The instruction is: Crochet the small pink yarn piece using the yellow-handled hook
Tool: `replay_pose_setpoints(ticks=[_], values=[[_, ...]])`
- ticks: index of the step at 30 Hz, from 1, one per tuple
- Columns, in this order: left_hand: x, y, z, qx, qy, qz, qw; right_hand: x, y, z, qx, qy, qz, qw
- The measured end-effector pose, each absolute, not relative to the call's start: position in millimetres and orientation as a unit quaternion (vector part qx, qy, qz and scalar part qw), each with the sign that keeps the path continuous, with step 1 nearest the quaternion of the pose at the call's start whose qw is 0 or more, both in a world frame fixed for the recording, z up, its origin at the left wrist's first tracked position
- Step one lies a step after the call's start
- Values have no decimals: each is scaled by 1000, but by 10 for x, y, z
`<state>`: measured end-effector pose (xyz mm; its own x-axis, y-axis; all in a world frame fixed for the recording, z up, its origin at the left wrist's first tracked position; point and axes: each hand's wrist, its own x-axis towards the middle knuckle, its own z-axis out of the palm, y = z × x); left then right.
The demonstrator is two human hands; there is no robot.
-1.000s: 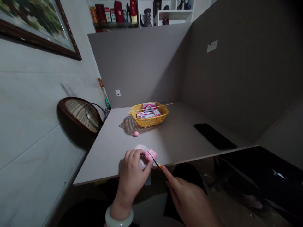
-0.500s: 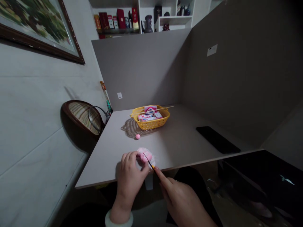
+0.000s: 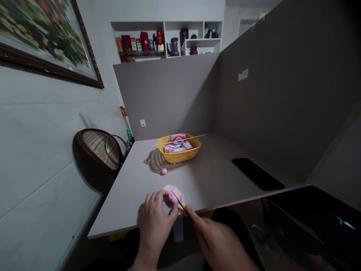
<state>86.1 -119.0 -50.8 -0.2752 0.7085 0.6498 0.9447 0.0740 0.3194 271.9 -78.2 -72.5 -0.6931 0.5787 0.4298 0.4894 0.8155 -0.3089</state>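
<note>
My left hand [image 3: 156, 222] rests at the table's front edge, its fingers gripping a fluffy pink lump [image 3: 174, 193] of cotton-like or clay material. My right hand [image 3: 216, 241] pinches a thin tool [image 3: 179, 201] with a dark shaft and a yellow-orange grip, perhaps a fine brush. The tool's tip touches the pink lump, and the tip's exact shape is hidden. Farther back, a small pink ball [image 3: 164, 171] lies alone on the table, a short way from both hands.
A yellow plastic basket [image 3: 180, 157] holds pink-and-white boxes, with a wooden skewer across it. A black phone [image 3: 258, 174] lies at the right. Grey panels surround the table [image 3: 222, 180], and a round woven wall ornament [image 3: 97, 148] hangs at the left.
The view has tilted upward, so the table and hands sit lower in the frame. Both hands stay at the pink lump, with the tool still against it.
</note>
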Motion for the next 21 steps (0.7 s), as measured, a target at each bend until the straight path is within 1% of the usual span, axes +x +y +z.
replay_pose_setpoints(ticks=[3,9,14,21], values=[[857,-1211,-502,-591,-709,-357,144,2774,-811,-834,-293,-912,81,276],[853,-1197,-495,-591,-707,-364,134,2772,-828,-900,-294,-920,51,254],[844,-1203,-475,-594,-709,-363,111,2917,-841,-904,-278,-919,58,273],[848,-1189,-456,-598,-697,-379,113,2723,-781,-789,-301,-922,75,234]])
